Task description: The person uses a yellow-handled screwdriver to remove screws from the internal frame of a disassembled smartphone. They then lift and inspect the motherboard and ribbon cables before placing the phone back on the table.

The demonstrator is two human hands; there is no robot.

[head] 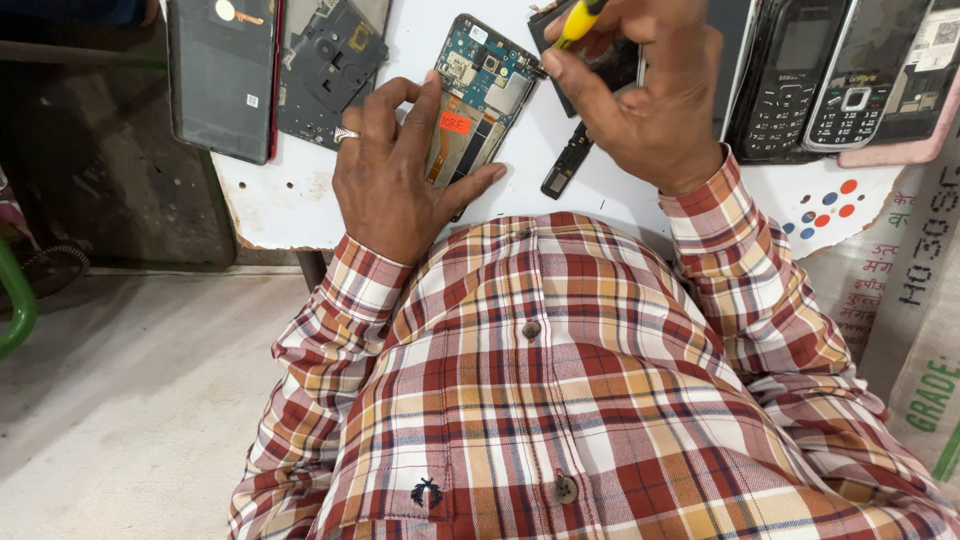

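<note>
Your hands work over an opened phone on the white bench (280,205).

At far left lie a dark back cover (222,75) and a grey inner frame (330,60). Your left hand (395,170), ring on one finger, presses palm-down with fingers curled around the opened phone (478,95), pinning it to the bench. Your right hand (645,95) arches above, fingers pinched tight on a yellow-handled tool (578,20). Keypad phones (820,80) sit at right.

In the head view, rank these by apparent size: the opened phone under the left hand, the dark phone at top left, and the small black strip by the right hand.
1. Dark phone.
2. Opened phone, partly covered by the left hand.
3. Black strip.
</note>
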